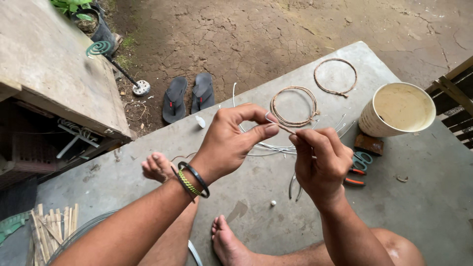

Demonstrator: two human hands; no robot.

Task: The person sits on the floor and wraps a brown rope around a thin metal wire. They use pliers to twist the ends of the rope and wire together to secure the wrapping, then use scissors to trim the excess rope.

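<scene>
Two hands are up over the concrete slab [423,197], the left hand [229,143] and the right hand [320,165], pinching one thin strip [282,127] between them, and two bare feet rest on the slab below. Two wound rings lie there, a nearer ring [294,106] and a farther ring [335,76], beside one white bucket [397,109] and one bundle of white strips [276,147]. Two dark sandals [188,97] sit on the dirt, two bracelets [192,180] circle the left wrist, and one green coil [99,48] stands on its holder.

Past my fingers lie two twine-wrapped rings [294,106] and a white bucket [397,110] — pliers [355,171] sit just right, black sandals [187,97] off beyond on the dirt.
</scene>
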